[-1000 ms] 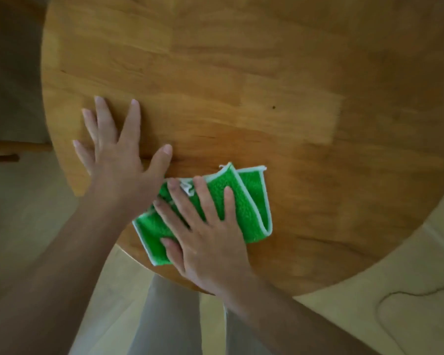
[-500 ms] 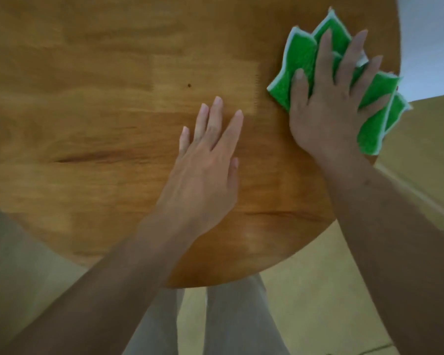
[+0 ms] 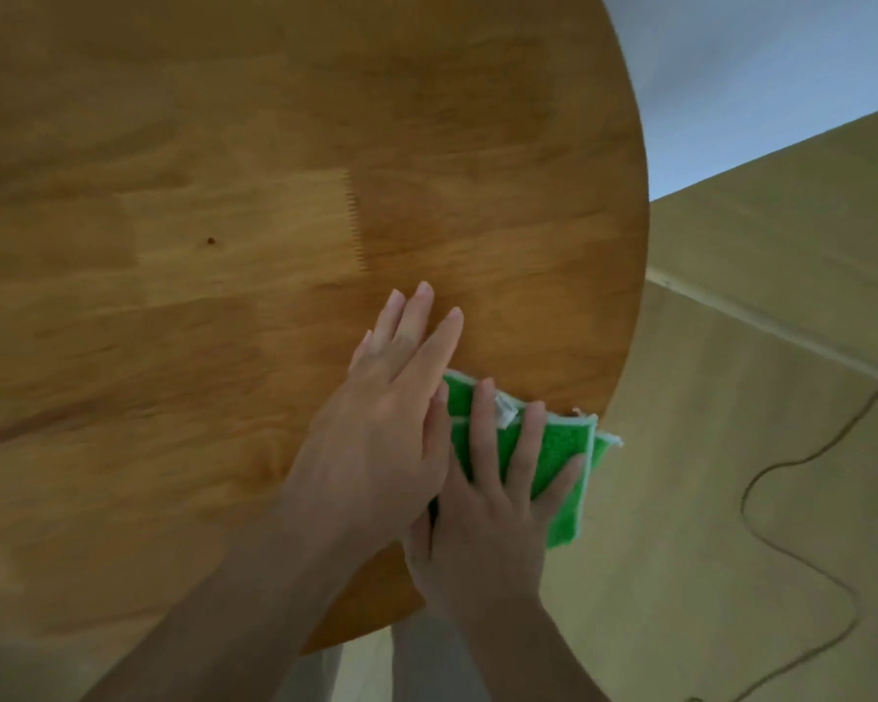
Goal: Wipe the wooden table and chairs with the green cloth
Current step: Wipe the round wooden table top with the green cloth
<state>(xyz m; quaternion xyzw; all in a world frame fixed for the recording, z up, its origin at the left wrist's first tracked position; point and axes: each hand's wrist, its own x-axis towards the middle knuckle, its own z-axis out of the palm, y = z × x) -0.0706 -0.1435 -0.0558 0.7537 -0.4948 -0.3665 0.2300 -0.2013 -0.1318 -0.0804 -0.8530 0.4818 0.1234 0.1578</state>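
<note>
Right now the wipe is mid-table, at the near right rim. Right hand (image 3: 492, 504) lies flat with fingers (image 3: 482, 428) spread, pressing the green cloth (image 3: 561, 466) down on the wooden table (image 3: 275, 195); it's a press, not a clench, nothing pinched that I can see. Cloth is folded, white-edged, sitting at the very edge of the round top with its outer corner hanging just past the rim over the floor (image 3: 756, 448). Left hand (image 3: 391, 423) is empty, open, palm down on the wood just beside the cloth, its side touching or overlapping the right hand; looks like bracing, grips nothing.

Progress, as a judgement only: table wiping is underway, not finished. No wet streaks or sheen visible, wood looks uniformly dry and slightly blurred, so cannot tell which parts of the top are already covered. One small dark speck (image 3: 210, 240) sits on the top well to the left of the hands, could be a knot or dirt, too small to say. Far side of the table is out of view.

Chairs: none visible, so that whole part of the task reads as not yet shown done. A thin dark cable (image 3: 802, 549) trails on the floor to the right, well apart from the table, could be a trip hazard when moving round to the chairs
</note>
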